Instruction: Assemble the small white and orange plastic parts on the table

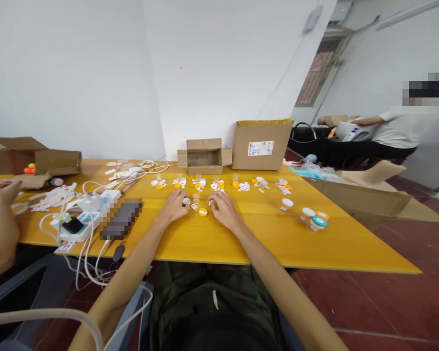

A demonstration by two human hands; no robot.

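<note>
My left hand curls beside a white round cap, its fingertips pinched at the edge of it. My right hand has thumb and fingers closed around a small white piece, mostly hidden by the fingers. Between the hands stands a small clear cup. Small white pieces lie just below it, and an orange-rimmed lid rests flat nearer to me. Behind, a row of similar sets holds clear cups, orange rings and white discs.
Several assembled jars with white, orange and teal lids stand at right. Cardboard boxes line the back. On the left are a phone, a power strip with cables, and another person's arm. Another person sits far right.
</note>
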